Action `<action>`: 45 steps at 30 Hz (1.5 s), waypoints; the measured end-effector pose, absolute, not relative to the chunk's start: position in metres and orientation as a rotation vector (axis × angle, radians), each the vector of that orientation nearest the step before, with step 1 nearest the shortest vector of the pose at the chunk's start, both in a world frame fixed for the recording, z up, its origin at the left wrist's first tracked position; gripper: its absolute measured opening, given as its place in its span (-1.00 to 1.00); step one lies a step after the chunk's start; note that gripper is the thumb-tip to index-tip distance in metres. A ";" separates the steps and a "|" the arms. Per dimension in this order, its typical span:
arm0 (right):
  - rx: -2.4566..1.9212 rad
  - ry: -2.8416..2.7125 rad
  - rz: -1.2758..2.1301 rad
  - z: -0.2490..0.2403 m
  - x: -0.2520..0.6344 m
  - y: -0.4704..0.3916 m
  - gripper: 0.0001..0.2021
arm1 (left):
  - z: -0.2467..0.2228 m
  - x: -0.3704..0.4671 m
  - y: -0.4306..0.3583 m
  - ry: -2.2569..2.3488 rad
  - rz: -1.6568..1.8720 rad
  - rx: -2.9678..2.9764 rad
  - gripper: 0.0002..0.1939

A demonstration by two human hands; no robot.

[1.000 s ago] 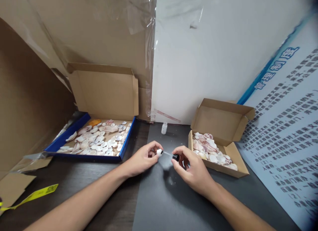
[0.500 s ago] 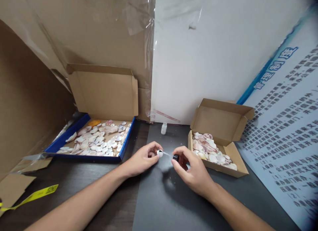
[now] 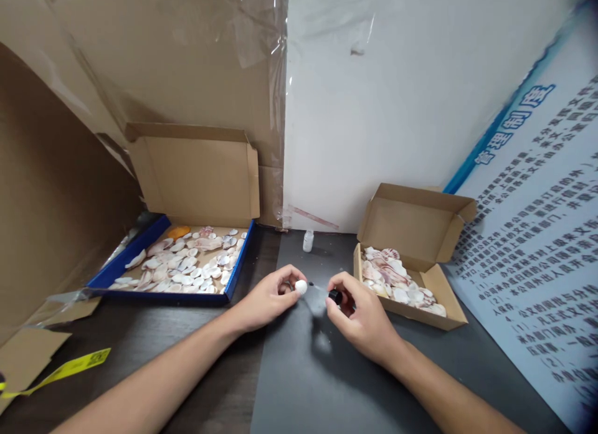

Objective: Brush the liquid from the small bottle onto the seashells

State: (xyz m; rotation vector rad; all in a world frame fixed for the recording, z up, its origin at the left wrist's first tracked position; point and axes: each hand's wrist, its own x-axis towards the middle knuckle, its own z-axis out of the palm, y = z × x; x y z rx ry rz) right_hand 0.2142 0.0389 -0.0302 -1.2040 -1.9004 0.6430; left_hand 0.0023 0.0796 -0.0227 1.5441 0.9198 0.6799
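My left hand [image 3: 278, 294] pinches a small white shell [image 3: 301, 287] between thumb and fingertips above the grey mat. Opposite it, my right hand [image 3: 357, 306] grips the black cap [image 3: 335, 296] of a brush with a thin pale stem. The brush's dark tip [image 3: 311, 284] points left and sits just beside the shell, a narrow gap apart. Behind both hands, a small clear bottle [image 3: 308, 241] with no cap on it stands upright on the mat.
At left lies an open blue-edged box [image 3: 239, 263] of loose shells, its cardboard lid raised. A smaller cardboard box [image 3: 448, 297] at right also holds shells. Walls of cardboard and white board [image 3: 327, 141] close off the back. A yellow strip [image 3: 70, 372] lies at the lower left.
The brush tip has come away from the shell, and my right hand has shifted slightly right with the cap. My left hand holds its place, with the shell turned a little.
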 end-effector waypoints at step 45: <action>-1.172 -1.842 0.856 -0.032 0.214 0.039 -0.86 | -0.027 0.003 0.081 0.933 0.667 1.677 -0.74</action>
